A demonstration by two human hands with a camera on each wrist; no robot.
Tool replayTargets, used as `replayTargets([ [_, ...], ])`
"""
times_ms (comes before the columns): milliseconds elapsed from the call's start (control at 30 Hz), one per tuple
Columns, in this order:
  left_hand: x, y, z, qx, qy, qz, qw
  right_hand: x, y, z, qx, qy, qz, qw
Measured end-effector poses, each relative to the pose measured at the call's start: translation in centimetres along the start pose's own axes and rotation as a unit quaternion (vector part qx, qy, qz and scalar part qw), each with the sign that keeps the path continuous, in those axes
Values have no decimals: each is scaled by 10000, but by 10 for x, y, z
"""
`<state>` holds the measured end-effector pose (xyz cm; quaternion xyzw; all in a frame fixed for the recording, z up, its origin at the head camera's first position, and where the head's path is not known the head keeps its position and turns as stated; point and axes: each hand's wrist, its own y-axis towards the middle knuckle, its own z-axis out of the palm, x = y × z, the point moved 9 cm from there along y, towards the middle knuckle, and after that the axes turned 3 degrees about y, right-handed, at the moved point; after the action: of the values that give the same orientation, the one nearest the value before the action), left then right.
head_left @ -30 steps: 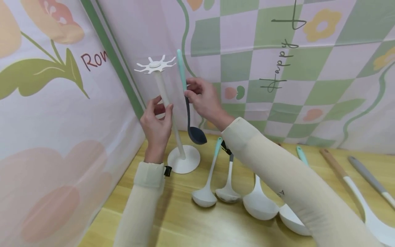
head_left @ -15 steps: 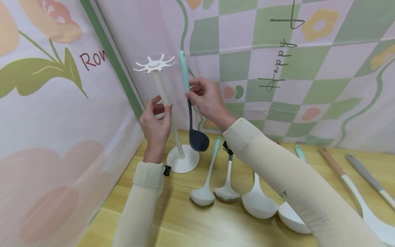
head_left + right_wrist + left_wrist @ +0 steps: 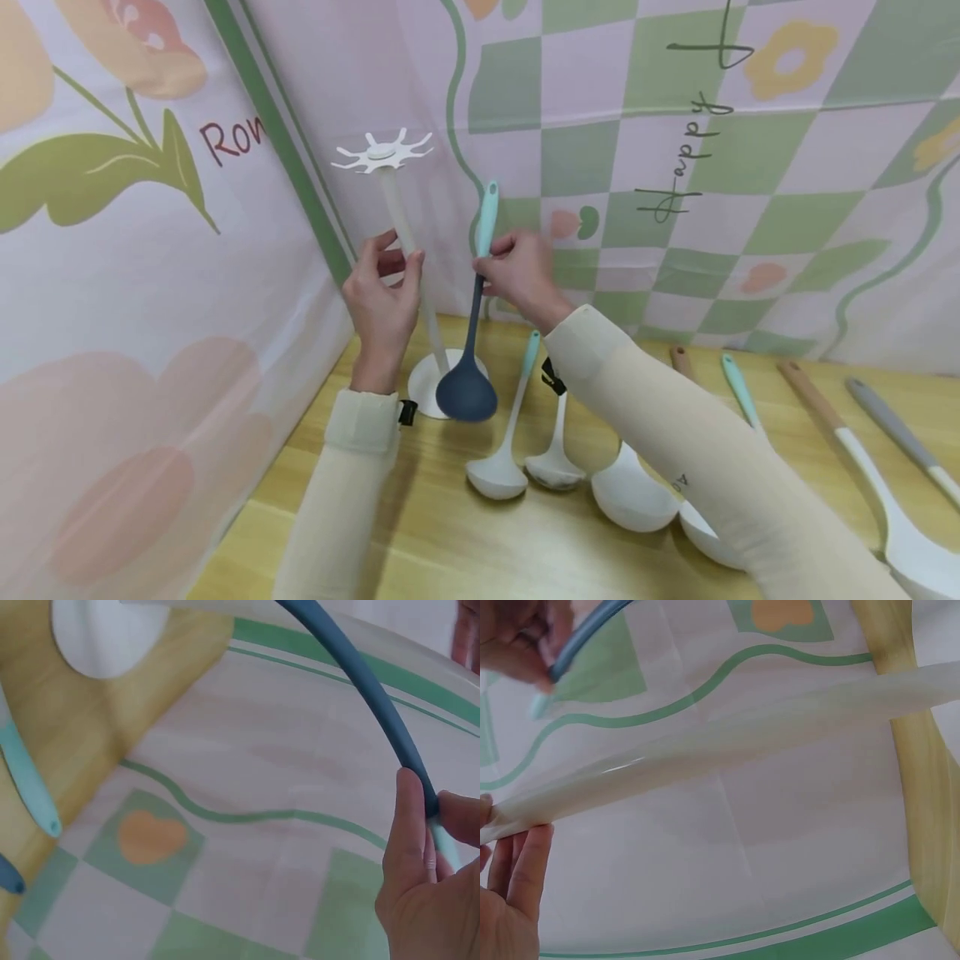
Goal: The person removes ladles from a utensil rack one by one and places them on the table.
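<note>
My left hand [image 3: 384, 296] pinches the post [image 3: 431, 321] of a white utensil stand between thumb and fingers. The stand's spoked top [image 3: 381, 152] rises above that hand, and its round base [image 3: 424, 387] sits on the table, partly behind a ladle. My right hand [image 3: 521, 271] pinches a dark blue ladle [image 3: 467, 390] where its mint handle [image 3: 487, 218] meets the blue shaft. The ladle hangs upright, bowl down, just right of the post and overlapping the base in the head view. In the right wrist view, thumb and fingers close round the blue shaft [image 3: 375, 697].
On the wooden table [image 3: 420, 533] several white ladles lie in a row, among them a mint-handled ladle [image 3: 498, 477] and a larger ladle [image 3: 634, 492]. A brown-handled utensil [image 3: 813, 396] and a grey-handled one [image 3: 892, 421] lie to the right. Printed cloth [image 3: 585, 158] hangs behind.
My right hand has moved down and slightly right with the blue ladle, whose bowl has turned and swung left in front of the stand's base. The left hand keeps its hold on the post.
</note>
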<state>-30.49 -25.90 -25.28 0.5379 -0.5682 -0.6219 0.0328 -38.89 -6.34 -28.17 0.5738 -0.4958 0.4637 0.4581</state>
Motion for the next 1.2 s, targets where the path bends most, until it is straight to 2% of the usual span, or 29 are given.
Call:
replayTargets([
  [233,0,5,0,366,35,-175,9992,-40,-2,15,-73,-18,340,9994],
  [400,1,7,1,513,56,-260,9983,-74,-7,30,106,-67,691,9975],
  [667,0,11,2,642,24,-84,9979,-126,-12,42,313,-154,1528,9876],
  [867,0,13,2,633,23,-5,9980,-147,-7,45,176,-179,1987,9797],
  [1000,1,12,3,671,5,14,9977,-159,-4,48,221,-629,2233,9725],
  [1200,2,11,4,713,4,33,9974,-173,-4,52,409,-999,2220,9690],
])
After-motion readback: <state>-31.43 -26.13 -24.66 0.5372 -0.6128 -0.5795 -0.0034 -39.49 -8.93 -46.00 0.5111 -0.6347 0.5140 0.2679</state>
